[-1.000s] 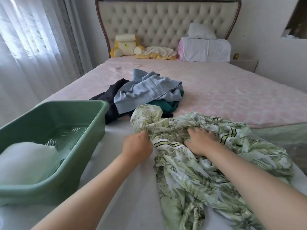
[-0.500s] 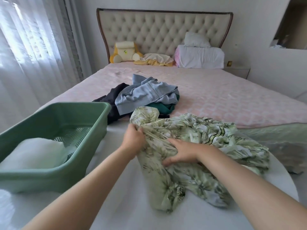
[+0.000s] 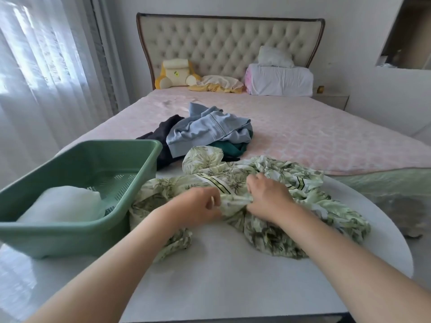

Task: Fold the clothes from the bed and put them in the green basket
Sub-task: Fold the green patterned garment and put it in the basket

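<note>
A green leaf-print garment point(image 3: 277, 183) lies crumpled on a white table point(image 3: 221, 276) in front of the bed. My left hand point(image 3: 198, 206) and my right hand point(image 3: 268, 199) both grip a bunched part of its fabric near the middle, close together. The green basket point(image 3: 77, 234) stands on the table to the left, with a white folded item point(image 3: 60, 203) inside. On the pink bed point(image 3: 326, 136) behind lies a pile: a light blue garment point(image 3: 207, 129), a black one point(image 3: 163, 131) and a dark green one point(image 3: 231, 146).
A tufted headboard point(image 3: 228, 45), a yellow cushion point(image 3: 175, 73), a cream and yellow cloth point(image 3: 219, 82) and white pillows point(image 3: 279, 80) are at the bed's far end. White curtains point(image 3: 46, 78) hang on the left. A nightstand point(image 3: 331, 99) stands at right.
The leaf-print garment has been spread to the left, toward the basket. My hands have come together at its middle; the right hand lay flat before and now grips the fabric.
</note>
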`<state>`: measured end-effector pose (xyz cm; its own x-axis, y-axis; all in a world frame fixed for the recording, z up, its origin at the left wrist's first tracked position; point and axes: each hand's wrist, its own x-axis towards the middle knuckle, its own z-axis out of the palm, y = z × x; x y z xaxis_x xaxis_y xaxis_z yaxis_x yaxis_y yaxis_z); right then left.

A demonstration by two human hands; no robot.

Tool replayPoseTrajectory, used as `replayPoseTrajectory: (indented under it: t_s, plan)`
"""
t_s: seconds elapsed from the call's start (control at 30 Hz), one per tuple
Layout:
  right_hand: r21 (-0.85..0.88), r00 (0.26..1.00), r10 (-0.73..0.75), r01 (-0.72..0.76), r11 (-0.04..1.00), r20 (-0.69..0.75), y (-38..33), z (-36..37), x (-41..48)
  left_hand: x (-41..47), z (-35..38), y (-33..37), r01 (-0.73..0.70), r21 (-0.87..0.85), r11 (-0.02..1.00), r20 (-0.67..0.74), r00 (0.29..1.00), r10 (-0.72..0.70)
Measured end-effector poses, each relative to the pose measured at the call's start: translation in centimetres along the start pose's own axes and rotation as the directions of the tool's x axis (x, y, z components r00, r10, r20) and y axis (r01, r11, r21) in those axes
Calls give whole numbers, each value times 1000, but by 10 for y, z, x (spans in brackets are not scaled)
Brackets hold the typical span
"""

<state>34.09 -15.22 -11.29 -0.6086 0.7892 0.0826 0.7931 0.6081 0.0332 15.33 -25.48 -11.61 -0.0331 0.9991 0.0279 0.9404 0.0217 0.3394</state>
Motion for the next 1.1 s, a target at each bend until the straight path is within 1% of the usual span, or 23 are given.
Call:
replayPoseTrajectory:
  t_s: [0.03, 0.07, 0.1, 0.13, 0.17, 0.2, 0.3, 0.37, 0.47, 0.5, 0.53, 0.57, 0.6, 0.63, 0.67, 0.7, 0.8, 0.87, 0.93, 0.97, 1.03, 1.07, 1.1]
  plan:
    - [19, 1000, 19, -19, 1000, -23, -1, -2, 0, -1, 6, 4, 15, -70, 997, 149, 989, -5]
    - [43, 998, 36, -33, 999, -48, -1, 0, 2, -2, 13, 6, 24, -42, 999, 238, 971, -13]
    - [78, 997, 50, -45, 996, -55, -2, 3, 4, 0, 18, 7, 22, 31, 999, 271, 962, -30]
    - [139, 997, 62, -56, 989, -41, -2, 6, 5, 1, 23, 6, 18, 111, 994, 255, 966, -46]
    - [216, 998, 64, -59, 975, -15, -1, 8, 6, 4, 26, 5, 22, 148, 989, 203, 978, -52]
    - [294, 998, 49, -57, 954, 33, -1, 11, 7, 7, 28, 5, 29, 123, 992, 137, 990, -46]
    - [483, 983, -42, -50, 874, 178, 1, 13, 8, 17, 38, 10, 29, -132, 991, -15, 999, -32]
    - [560, 978, -72, -52, 827, 197, 6, 16, 12, 25, 48, 19, 34, -207, 978, -100, 993, -56]
    - [654, 977, -95, -55, 755, 193, 14, 22, 13, 32, 60, 29, 87, -330, 940, -224, 960, -167]
    - [659, 977, -100, -51, 750, 190, 18, 24, 11, 33, 62, 31, 87, -343, 935, -246, 952, -179]
    - [624, 975, -103, -45, 780, 199, 21, 24, 8, 35, 61, 33, 76, -331, 941, -262, 950, -169]
    - [536, 972, -111, -18, 844, 207, 24, 23, 5, 35, 61, 34, 68, -303, 951, -268, 951, -153]
    - [396, 969, -124, 31, 918, 213, 27, 22, 2, 35, 58, 36, 64, -255, 965, -265, 955, -133]
    - [247, 966, -143, 88, 965, 214, 31, 22, 0, 35, 55, 36, 59, -189, 980, -253, 962, -107]
    - [138, 963, -152, 124, 983, 221, 33, 21, -2, 33, 52, 37, 45, -106, 993, -243, 968, -69]
    - [99, 961, -146, 126, 987, 234, 35, 21, -4, 31, 48, 37, 19, -29, 999, -234, 972, -26]
    - [107, 962, -120, 96, 990, 247, 37, 19, -9, 20, 31, 35, -41, 132, 990, -207, 976, 68]
    - [133, 963, -112, 81, 988, 245, 35, 14, -12, 18, 17, 30, -23, 243, 970, -140, 988, 59]
    - [242, 959, -129, 67, 968, 253, 32, 5, -14, 13, 0, 28, -6, 317, 949, 18, 1000, 0]
    - [289, 949, -151, 67, 955, 278, 29, 0, -15, 9, -9, 28, 1, 324, 946, 131, 990, -45]
    - [368, 895, -224, 74, 927, 386, 21, -11, -20, -3, -24, 31, 33, 285, 958, 372, 917, -142]
    - [401, 844, -280, 86, 912, 457, 16, -16, -23, -8, -30, 32, 55, 268, 962, 470, 864, -180]
    - [433, 774, -341, 96, 896, 534, 11, -19, -26, -14, -36, 34, 73, 267, 961, 541, 814, -212]
